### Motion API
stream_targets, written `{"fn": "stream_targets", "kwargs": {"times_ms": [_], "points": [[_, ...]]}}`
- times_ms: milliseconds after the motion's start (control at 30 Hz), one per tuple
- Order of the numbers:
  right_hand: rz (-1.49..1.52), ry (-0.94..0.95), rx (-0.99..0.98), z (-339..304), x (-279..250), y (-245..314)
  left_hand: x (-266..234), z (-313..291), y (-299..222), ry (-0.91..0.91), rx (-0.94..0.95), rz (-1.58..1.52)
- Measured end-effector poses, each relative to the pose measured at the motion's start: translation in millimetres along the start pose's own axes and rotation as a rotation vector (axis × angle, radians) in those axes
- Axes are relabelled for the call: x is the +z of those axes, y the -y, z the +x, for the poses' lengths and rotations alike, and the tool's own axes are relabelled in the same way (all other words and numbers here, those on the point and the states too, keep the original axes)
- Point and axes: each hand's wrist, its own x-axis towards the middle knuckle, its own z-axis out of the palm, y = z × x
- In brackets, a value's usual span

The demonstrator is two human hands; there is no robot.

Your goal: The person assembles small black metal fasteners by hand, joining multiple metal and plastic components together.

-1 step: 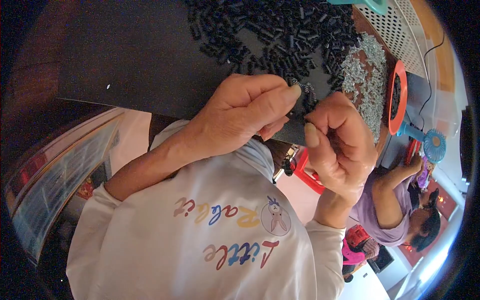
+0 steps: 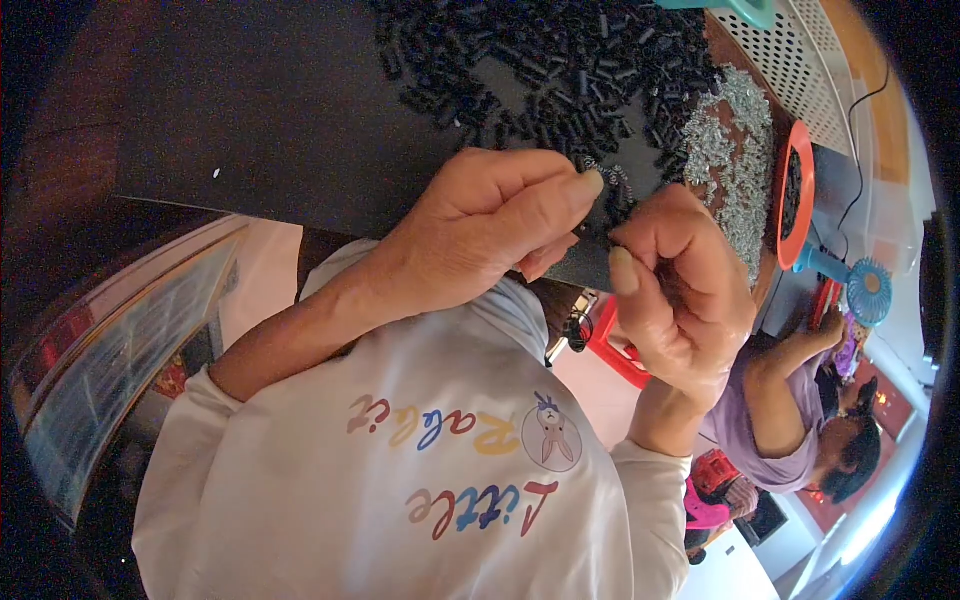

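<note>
My left hand [image 2: 505, 215] is closed in a pinch above the near edge of the dark board, thumb against the curled fingers. Close by on the right, my right hand [image 2: 690, 285] is also curled, its thumb meeting the bent forefinger. Whatever either pinch holds is too small or too hidden to name. Just beyond the fingertips lie a few small silvery pieces, perhaps screws [image 2: 620, 178]. A heap of short black tube-like pieces [image 2: 560, 75] spreads past both hands. Right of it is a pile of small silver metal pieces [image 2: 735, 150].
The dark board [image 2: 300, 110] covers the tabletop. At the right stand an orange-rimmed container [image 2: 797, 195], a white perforated basket [image 2: 800, 50] and a small blue fan [image 2: 868, 292]. A green handle-like piece [image 2: 745, 10] shows at the top. Another person [image 2: 780, 410] sits at the right.
</note>
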Motion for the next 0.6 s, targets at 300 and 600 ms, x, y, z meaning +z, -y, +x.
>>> {"fn": "stream_targets", "kwargs": {"times_ms": [300,600], "points": [[-0.069,0.062,0.001,3.4,-3.3,2.8,0.8,2.6,0.8,0.012,0.023,0.033],[-0.124,0.089,0.029,4.7,-4.9,5.0,-0.6,4.4,2.5,0.034,0.04,0.041]]}}
